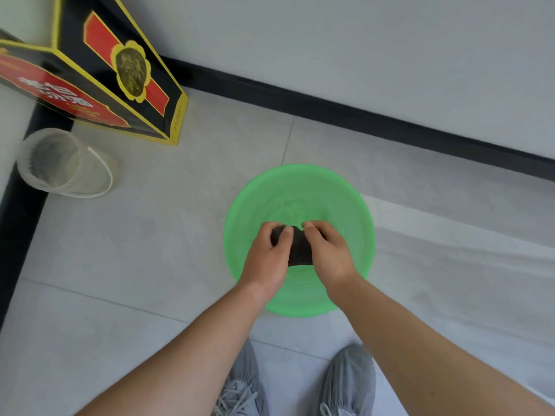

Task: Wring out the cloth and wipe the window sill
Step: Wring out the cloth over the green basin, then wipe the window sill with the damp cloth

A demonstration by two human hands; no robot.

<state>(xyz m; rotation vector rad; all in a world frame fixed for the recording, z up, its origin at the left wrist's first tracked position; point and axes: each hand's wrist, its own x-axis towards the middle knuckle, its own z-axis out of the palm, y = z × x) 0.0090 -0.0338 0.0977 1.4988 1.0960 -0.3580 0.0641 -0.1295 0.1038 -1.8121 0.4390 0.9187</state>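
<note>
both hands, left and right, are clamped round the dark cloth bunched over the green basin, looks soft and soggy, so grab each end and twist

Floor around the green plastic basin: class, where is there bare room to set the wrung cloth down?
Bare tile lies left of the green plastic basin, between it and the clear plastic cup, and right of it toward the black skirting. Crowded: the corner by the black-and-red carton, and near the grey shoes.

Cloth over basin, seemingly.
</note>
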